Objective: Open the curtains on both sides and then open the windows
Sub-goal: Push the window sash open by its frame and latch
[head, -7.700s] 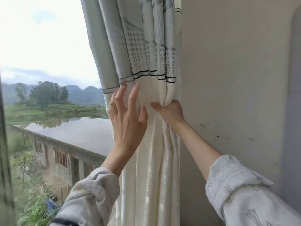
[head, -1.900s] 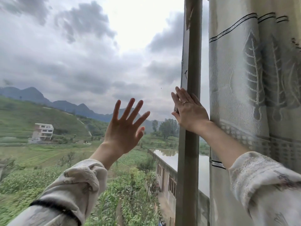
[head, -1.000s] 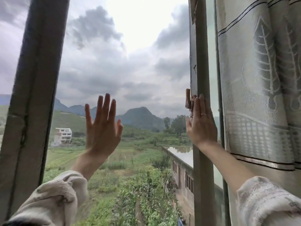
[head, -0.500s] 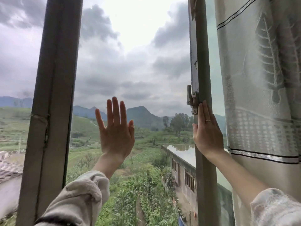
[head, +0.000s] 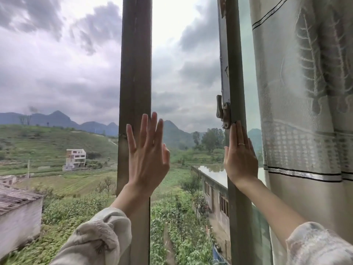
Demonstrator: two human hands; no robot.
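Glass of the left sliding pane (head: 57, 73) fills the left of the view, ending at its dull grey-green metal stile (head: 135, 73), which stands upright near centre. Left hand (head: 148, 155) is flat and wide, fingers spread, palm facing the stile's right edge; whether it touches the stile or the glass beside it, cannot tell. Between the two stiles is a gap showing fields and a long low concrete building (head: 214, 190). Right stile (head: 234, 73), same grey-green metal, carries a small tarnished lever latch (head: 222, 111). Right hand (head: 239, 159) lies flat against this stile just below the latch, fingers together and straight, gripping nothing; a thin ring shows on one finger. Pale grey patterned curtain with black stripe bands (head: 305, 92) hangs gathered at far right, clear of the frame. Judgement: curtains done, window-opening in hand. To do it well, push each stile with the palm, level along the track, not on glass; keep fingers clear of the latch and the curtain out of the frame.
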